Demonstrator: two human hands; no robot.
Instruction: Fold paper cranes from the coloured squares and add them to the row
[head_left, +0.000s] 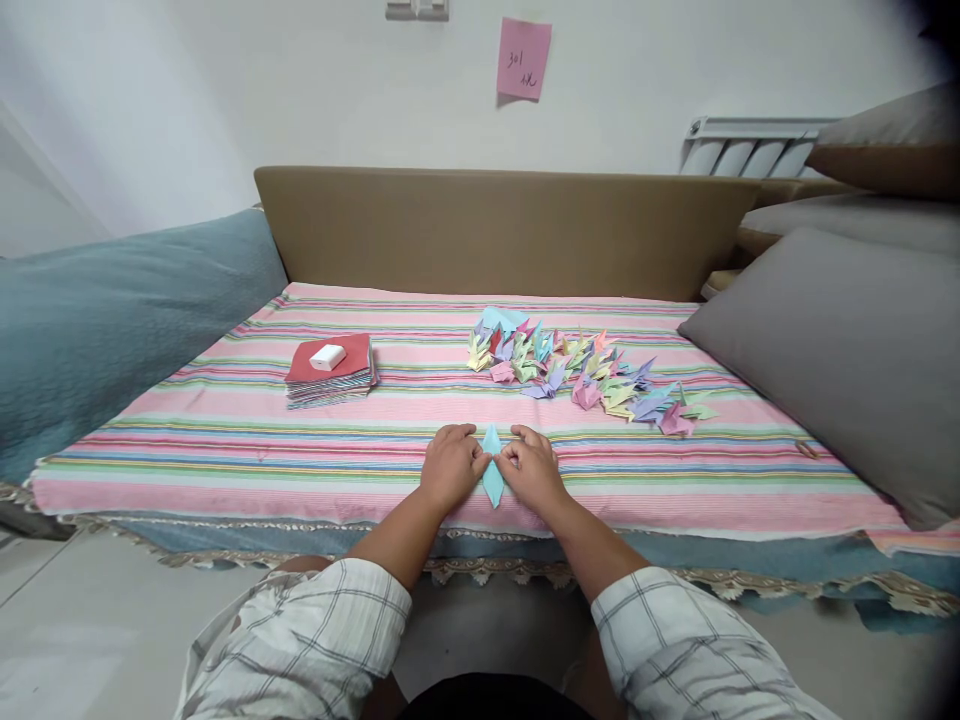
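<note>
A light blue folded paper piece (492,470), narrow and kite-shaped, lies on the striped bed cover (225,450) near the front edge. My left hand (450,466) presses its left side and my right hand (531,466) presses its right side, fingertips pinching the paper between them. Further back lies a heap of several folded paper cranes (577,372) in pastel colours. To the left stands a stack of square paper sheets (331,372), red on top, with a small white box (328,357) resting on it.
A teal blanket (112,320) is heaped at the left. Grey cushions (840,350) lean at the right. A brown headboard (495,230) runs along the back, with a pink note (523,58) on the wall above it.
</note>
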